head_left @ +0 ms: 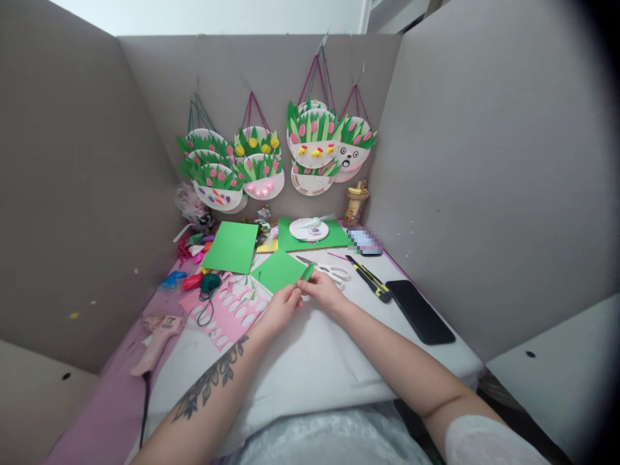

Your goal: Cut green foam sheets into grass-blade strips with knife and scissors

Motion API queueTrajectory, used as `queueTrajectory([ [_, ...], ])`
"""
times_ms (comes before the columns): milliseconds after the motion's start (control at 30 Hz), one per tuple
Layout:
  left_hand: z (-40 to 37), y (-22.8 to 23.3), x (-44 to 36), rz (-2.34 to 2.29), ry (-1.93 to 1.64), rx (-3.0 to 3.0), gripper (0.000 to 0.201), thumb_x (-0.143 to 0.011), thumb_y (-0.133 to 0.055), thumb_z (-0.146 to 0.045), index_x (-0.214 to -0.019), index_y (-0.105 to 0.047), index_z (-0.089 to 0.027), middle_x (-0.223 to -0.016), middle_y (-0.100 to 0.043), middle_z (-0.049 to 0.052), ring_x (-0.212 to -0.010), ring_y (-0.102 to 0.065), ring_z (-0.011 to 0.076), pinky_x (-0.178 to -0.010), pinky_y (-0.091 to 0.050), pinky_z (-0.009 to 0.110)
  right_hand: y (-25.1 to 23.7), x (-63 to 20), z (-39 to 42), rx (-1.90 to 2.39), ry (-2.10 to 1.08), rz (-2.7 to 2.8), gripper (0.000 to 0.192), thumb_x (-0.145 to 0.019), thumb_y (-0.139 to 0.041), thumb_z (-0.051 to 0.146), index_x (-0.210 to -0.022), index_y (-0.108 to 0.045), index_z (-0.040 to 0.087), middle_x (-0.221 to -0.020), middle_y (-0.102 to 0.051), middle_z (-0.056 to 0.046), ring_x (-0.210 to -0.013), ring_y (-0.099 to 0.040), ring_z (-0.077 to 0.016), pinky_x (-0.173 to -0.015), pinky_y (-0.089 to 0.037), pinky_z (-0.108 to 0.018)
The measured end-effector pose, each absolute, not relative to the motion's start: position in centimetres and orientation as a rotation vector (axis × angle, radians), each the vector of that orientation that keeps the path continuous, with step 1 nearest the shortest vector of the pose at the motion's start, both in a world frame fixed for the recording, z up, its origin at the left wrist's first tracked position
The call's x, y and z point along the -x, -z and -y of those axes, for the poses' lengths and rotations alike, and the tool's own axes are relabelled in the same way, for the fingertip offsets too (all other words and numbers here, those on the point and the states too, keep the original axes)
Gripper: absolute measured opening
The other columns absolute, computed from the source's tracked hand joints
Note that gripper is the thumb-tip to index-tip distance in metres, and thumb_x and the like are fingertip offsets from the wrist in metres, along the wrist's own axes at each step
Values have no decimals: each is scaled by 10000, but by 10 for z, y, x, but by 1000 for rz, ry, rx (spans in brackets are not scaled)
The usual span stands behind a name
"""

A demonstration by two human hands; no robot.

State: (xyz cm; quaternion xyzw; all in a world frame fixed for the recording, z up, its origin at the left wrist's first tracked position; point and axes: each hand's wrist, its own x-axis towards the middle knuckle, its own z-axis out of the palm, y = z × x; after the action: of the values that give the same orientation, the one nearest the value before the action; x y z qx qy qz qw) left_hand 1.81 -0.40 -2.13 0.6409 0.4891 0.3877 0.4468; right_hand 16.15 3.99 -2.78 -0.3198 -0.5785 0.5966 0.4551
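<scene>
A small pointed piece of green paper (308, 272) is held in front of me between my two hands. Fingers of my right hand (323, 290) pinch it from the right. My left hand (285, 305) is closed at its lower end, fingertips close to those of the right. Just beyond the hands lies a sheet of green paper (277, 270). White-handled scissors (338, 274) rest behind my right hand, their blades partly covered. Pink paper (232, 310) full of oval cut-outs lies left of my left hand, with small green scraps near it.
A pink glue gun (159, 342) lies at left, near dark green yarn (210, 282). On the right are a utility knife (369, 279) and a black phone-like slab (420, 312). Another green sheet (231, 247) and a white plate (296, 230) lie farther back. Decorated paper plates (314, 132) hang on the partition.
</scene>
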Motion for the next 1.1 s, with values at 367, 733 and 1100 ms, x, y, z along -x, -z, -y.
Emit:
queueTrajectory([
  [367,6,16,-18,-1300,-831,-1622,283,-840,-435,-344,-708,-606,-162,-507,-507,-24,-492,-413,127,-534,-300,249,14,-191,-61,1001,-1252,1124,360,-571,-731,495,-592,-582,168,-443,-413,60,-404,-307,-70,-402,-202,-226],
  [733,4,19,-22,-1037,-1207,-1428,188,-850,-507,-323,-958,-531,-171,-824,-610,27,-809,-564,146,-835,-426,286,9,-178,-31,796,-339,1769,586,-841,-415,137,-1405,-372,294,-1271,-472,-112,-990,-549,-198,-812,-510,-371],
  [1100,4,23,-25,-1020,-1204,-1486,109,-812,-514,-223,-912,-526,-181,-860,-591,26,-843,-558,162,-831,-425,295,1,-173,-22,762,-179,1937,572,-830,-391,78,-1370,-410,268,-1262,-501,-113,-1178,-475,-239,-997,-415,-458],
])
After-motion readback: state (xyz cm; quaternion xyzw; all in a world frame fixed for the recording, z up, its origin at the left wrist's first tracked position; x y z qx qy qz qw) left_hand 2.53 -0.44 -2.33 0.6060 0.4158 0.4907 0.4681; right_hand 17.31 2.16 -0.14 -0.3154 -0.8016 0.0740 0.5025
